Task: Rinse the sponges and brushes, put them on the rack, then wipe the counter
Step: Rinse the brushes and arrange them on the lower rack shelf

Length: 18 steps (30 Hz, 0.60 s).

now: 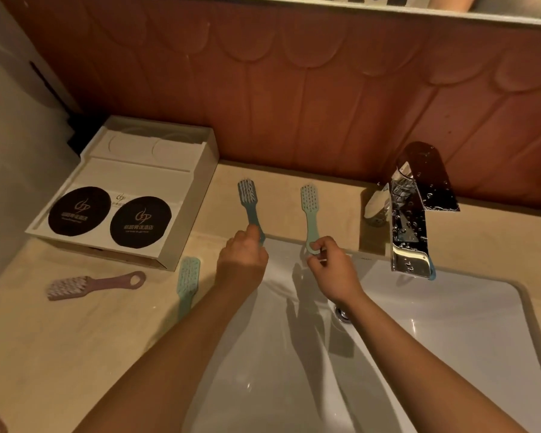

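Brushes, four in count, all long-handled. One blue-grey brush (248,203), bristles up and head towards the wall, lies along the strip of surface behind the basin; the left hand (242,260) has its fingers curled round the handle end. One mint-green brush (309,210) lies parallel to it and to its right, heading the same way; the right hand (331,270) pinches the loop of its handle between thumb and forefinger, the other fingers loosely bent. Whether these two heads rest on the surface or are held just off it cannot be told. One loose mint brush (188,278), in no hand, lies on the surface just left of the basin, head away from the person. One pink brush (91,284), in no hand, lies further left and crosswise, pale bristles to the left and handle loop to the right. Surface (75,354): beige polished stone, with one white basin (434,354) set into it and one metal drain (342,314) partly hidden by the right wrist. One chrome tap (416,214) stands behind the basin at the right, beaded with water drops. One white tray (200,182) sits at the back left, carrying two black round discs (79,211) with pale printed logos, side by side. Room: wall (294,89) of red-brown panelling with scalloped relief; the lower edge of one mirror (388,10) runs along the top.
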Each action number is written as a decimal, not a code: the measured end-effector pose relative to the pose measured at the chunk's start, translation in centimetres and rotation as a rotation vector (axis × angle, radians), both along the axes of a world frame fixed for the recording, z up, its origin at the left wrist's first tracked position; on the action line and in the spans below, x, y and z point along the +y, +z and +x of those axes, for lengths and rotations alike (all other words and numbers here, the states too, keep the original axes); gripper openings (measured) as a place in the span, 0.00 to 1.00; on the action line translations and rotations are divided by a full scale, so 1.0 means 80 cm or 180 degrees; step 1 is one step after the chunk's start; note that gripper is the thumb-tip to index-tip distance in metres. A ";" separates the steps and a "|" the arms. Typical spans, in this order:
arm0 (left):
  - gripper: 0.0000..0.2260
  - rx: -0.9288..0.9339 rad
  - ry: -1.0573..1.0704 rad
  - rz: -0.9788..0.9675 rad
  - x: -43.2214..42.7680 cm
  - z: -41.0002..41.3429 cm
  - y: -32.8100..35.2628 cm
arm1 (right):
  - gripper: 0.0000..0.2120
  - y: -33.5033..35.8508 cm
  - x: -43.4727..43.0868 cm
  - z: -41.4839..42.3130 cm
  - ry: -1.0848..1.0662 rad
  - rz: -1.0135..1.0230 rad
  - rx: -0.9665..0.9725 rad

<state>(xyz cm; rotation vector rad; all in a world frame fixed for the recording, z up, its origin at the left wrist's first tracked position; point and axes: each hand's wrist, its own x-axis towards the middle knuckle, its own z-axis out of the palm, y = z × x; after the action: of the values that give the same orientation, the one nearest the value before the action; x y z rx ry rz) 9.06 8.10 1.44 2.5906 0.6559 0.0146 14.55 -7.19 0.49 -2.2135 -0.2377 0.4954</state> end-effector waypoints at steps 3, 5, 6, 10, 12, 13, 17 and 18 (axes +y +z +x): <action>0.05 -0.0370 0.0881 -0.1249 -0.015 -0.007 -0.011 | 0.02 0.002 0.001 -0.013 -0.0685 0.0681 0.0099; 0.10 -0.0057 0.1576 -0.2216 -0.021 -0.004 -0.018 | 0.06 0.007 -0.001 -0.020 -0.0941 0.0928 0.0021; 0.12 0.0104 0.1839 -0.2827 -0.023 -0.001 -0.020 | 0.07 0.011 -0.002 -0.024 -0.1055 0.1064 -0.0003; 0.13 -0.0306 0.2316 -0.4805 -0.023 0.014 -0.013 | 0.08 0.023 -0.002 -0.031 -0.1548 0.1730 0.0353; 0.17 -0.0690 0.2583 -0.5122 -0.022 0.020 -0.009 | 0.09 0.029 -0.005 -0.032 -0.1747 0.1983 0.0887; 0.17 -0.0894 0.2709 -0.5223 -0.021 0.022 -0.008 | 0.09 0.032 -0.007 -0.033 -0.1791 0.2094 0.1170; 0.10 -0.0992 0.2823 -0.5035 -0.021 0.021 -0.005 | 0.07 0.042 -0.019 -0.037 -0.1761 0.2341 0.2036; 0.11 -0.0967 0.2778 -0.4948 -0.021 0.019 -0.004 | 0.08 0.043 -0.022 -0.039 -0.1777 0.2452 0.2159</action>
<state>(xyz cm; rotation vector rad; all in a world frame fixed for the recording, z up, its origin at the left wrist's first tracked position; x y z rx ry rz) 10.59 6.45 1.12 0.7153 1.0218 0.1168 11.42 -8.95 3.96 -1.1922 0.4701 0.6614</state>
